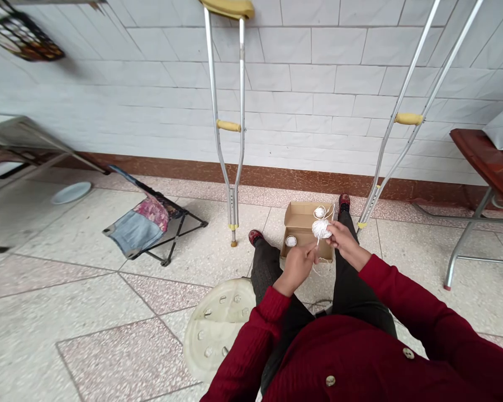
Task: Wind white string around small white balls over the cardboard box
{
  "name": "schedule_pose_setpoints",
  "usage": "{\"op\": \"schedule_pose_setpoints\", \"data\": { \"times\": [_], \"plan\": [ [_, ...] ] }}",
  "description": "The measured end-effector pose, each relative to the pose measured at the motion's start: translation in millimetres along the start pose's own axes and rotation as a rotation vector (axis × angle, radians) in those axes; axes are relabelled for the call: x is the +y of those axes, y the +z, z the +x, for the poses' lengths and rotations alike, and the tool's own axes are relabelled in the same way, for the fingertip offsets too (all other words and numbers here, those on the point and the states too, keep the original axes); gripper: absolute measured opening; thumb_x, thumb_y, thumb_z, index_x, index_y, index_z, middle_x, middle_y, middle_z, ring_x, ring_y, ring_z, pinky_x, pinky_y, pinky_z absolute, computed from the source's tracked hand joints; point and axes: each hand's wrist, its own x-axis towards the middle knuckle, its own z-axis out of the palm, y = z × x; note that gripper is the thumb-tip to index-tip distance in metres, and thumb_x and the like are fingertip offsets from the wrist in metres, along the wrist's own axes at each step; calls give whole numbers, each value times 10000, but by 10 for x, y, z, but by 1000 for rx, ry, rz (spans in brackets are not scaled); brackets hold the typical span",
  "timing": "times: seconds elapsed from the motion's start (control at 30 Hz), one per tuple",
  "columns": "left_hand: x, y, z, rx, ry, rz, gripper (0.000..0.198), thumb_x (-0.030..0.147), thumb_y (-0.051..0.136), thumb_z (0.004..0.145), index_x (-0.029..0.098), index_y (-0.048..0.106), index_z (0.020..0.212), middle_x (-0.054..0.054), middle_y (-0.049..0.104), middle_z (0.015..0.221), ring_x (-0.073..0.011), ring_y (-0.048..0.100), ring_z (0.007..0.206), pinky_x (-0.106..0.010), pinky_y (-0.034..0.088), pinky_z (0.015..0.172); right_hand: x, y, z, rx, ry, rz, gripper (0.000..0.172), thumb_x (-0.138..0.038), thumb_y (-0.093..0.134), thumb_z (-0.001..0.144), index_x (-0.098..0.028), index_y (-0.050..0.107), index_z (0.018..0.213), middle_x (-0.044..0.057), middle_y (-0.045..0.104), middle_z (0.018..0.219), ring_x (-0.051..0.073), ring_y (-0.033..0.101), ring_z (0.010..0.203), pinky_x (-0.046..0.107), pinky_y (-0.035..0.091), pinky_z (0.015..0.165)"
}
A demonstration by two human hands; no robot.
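My right hand (347,239) has its fingers curled closed around a ball of white cord (321,229), holding it up just above an open cardboard box (300,215). The box sits on the floor (58,290) between my dark red shoes (255,237), toward the middle of the frame. My left hand (297,266) is just beside the ball, its fingers drawn together at a loose strand of cord (317,241) hanging from the ball. They seem to pinch it, but I cannot tell how tightly from up here.

So the work in my hands right now is the ball and its strand, held over the box. Inside the box lie a smaller white ball (319,212) and a small round white piece (290,240), too small to make out exactly. I can read no brand, label or writing on the box or anywhere else.

Above me, two aluminium crutches (230,123) stand against the white tiled wall (297,56). A folding camp chair (140,223) lies at left, with a pale blue plate (71,192) beyond it. A perforated plastic disc (216,329) sits at lower left, and a red-topped table (482,162) stands at the right edge.
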Motion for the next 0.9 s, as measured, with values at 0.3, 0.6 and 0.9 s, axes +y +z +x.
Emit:
{"op": "schedule_pose_setpoints", "data": {
  "times": [0.3,0.6,0.9],
  "plan": [
    [227,3,-74,-112,-43,-710,379,469,475,906,158,626,749,-25,655,618,-174,633,678,-305,479,782,-447,16,155,48,-166,163,255,-270,609,682,-198,520,910,-52,566,559,69,461,393,152,208,331],
    [-354,87,27,-41,-57,-240,435,415,448,910,158,661,630,-4,659,629,-150,573,645,-255,433,694,-468,14,-423,-321,92,81,226,-294,604,727,-183,583,923,-39,561,587,42,363,368,157,143,321],
    [-85,-51,257,-131,143,263,255,201,558,842,180,632,599,-35,611,617,-181,564,673,-276,377,705,339,-345,-431,-136,240,-207,136,-276,578,716,-172,555,800,-36,560,469,86,465,314,158,266,305]
  ]
}}
